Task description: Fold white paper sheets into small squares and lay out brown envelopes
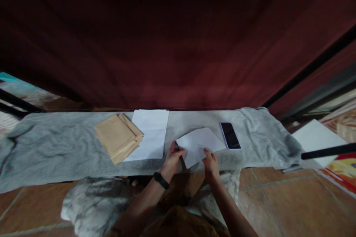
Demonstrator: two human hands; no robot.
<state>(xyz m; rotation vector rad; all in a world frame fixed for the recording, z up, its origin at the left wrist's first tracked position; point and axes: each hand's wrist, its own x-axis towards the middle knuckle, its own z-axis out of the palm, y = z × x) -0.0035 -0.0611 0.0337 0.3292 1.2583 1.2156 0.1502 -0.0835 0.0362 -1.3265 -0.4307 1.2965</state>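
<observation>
A white sheet of paper is held between both hands, tilted and slightly bent above the grey cloth. My left hand pinches its left corner between thumb and fingers; a dark band circles that wrist. At the near right edge my right hand grips the same sheet, thumb on top. Left of the hands lies a stack of white paper. Brown envelopes rest in a loose pile, partly over that stack. To the right of the held sheet is a phone with a dark screen and pale case.
Grey cloth covers the long narrow surface. A dark red curtain-like sheet rises behind it. Black bars slant at the right. Beyond the right end are a white sheet and a red-yellow printed item. Floor tiles show below.
</observation>
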